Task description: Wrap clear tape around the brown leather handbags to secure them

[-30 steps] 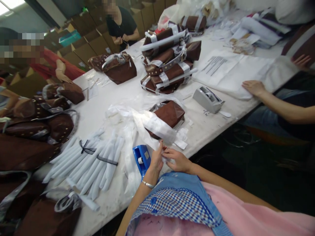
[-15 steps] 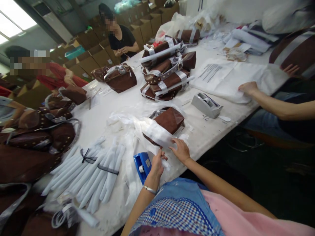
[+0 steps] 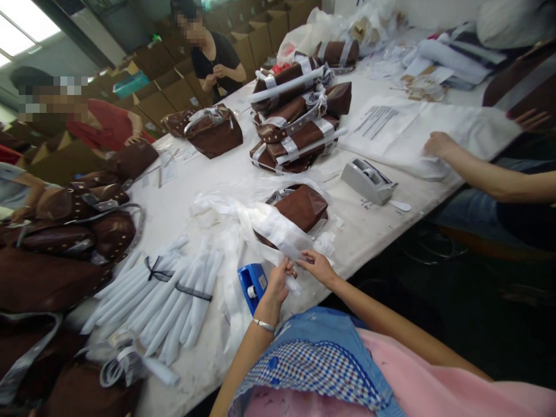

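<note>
A brown handbag lies on its side in front of me, with a white wrapping strip laid across its near side. My left hand, with a bangle at the wrist, is closed on the strip's lower end, and a loose white piece hangs below the fingers. My right hand pinches the strip's near edge between thumb and fingers, close beside the left. A blue tape dispenser stands just left of my left hand. More thin white strips trail over the table behind it.
White rolled tubes lie bundled at the left, beside piled brown bags. Wrapped bags are stacked farther back. A grey tape dispenser sits at the right. Co-workers are around the table; one person's hand rests on white sheeting.
My right hand has moved slightly left and down, its fingers closing on the strip's edge nearer my left hand. Across the table, a co-worker in red has shifted their hand.
</note>
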Tool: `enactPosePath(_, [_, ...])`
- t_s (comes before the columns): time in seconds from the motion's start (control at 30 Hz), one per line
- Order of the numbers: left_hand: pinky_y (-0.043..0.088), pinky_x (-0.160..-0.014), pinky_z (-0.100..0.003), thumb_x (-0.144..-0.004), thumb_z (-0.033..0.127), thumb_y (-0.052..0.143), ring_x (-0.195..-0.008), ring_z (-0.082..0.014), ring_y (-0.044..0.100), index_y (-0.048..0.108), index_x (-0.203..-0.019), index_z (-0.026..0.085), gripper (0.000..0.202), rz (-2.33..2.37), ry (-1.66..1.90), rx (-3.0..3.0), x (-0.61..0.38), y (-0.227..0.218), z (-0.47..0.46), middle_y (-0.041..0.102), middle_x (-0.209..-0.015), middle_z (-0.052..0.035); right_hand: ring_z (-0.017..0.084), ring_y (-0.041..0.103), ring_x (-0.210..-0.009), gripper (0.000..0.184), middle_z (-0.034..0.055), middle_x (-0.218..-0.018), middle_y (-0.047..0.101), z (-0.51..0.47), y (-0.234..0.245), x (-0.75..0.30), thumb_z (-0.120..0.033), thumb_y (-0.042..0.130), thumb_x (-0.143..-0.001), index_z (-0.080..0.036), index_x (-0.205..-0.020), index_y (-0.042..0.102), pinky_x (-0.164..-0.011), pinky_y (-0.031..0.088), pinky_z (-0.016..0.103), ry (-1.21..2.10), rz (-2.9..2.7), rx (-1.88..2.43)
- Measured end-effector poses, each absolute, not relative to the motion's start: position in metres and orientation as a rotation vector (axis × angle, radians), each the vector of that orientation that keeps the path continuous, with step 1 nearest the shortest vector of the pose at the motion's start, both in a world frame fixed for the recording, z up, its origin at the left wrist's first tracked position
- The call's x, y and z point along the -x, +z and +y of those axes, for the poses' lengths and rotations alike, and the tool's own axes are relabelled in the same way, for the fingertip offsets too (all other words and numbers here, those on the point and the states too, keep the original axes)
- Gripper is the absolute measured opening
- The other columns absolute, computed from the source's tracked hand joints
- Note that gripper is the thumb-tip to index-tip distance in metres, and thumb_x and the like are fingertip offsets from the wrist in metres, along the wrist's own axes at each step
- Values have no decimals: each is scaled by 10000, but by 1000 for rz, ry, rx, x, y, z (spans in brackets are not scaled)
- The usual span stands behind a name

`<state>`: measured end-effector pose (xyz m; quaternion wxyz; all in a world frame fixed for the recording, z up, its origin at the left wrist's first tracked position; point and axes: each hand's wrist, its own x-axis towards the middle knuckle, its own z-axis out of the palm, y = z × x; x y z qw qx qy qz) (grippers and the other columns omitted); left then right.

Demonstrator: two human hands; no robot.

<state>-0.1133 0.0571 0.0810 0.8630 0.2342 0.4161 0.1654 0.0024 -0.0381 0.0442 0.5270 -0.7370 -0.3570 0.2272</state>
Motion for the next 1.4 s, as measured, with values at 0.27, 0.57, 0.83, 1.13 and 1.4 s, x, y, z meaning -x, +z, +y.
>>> enactPosePath(0.27, [483,-550,-197,-844,282,743,-522,-67,530,624,-937,127,217,896,424,-433,116,80,55,632,-743,-9,231,693,-939,211,75,-1009,741,-60,77,10,-335,666,-861,-212,-1006,758,-827,574,362,440,-860,1735])
enactPosePath(0.57, [567,-882,-336,-842,134,689,-1021,-236,700,614,-1187,136,353,819,428,-393,109,91,42,732,-1076,-132,212,668,-1040,252,65,-1064,710,-66,91,30,-236,532,-966,-239,-1133,721,-956,551,375,312,-1198,1713])
enactPosePath(0.83, [570,-888,-365,-837,138,684,-1062,-241,691,602,-1212,202,389,815,437,-348,109,91,49,726,-1097,-113,284,618,-1189,503,123,-1261,672,-77,94,31,-448,688,-882,-200,-1316,628,-1046,509,471,410,-1366,1666])
enactPosePath(1.13, [568,-883,-392,-848,152,651,-1050,-250,685,639,-1057,199,214,818,391,-279,111,95,51,723,-1027,-108,229,691,-1062,224,54,-1105,748,-73,97,39,-265,571,-960,-248,-1099,745,-998,550,424,353,-1269,1689])
enactPosePath(1.4, [582,-826,-368,-866,513,670,-976,-244,692,618,-1063,161,407,780,402,-245,112,103,54,697,-1080,-142,239,712,-983,222,53,-1055,756,-73,102,39,-289,548,-966,-240,-1060,744,-908,576,400,382,-1186,1735])
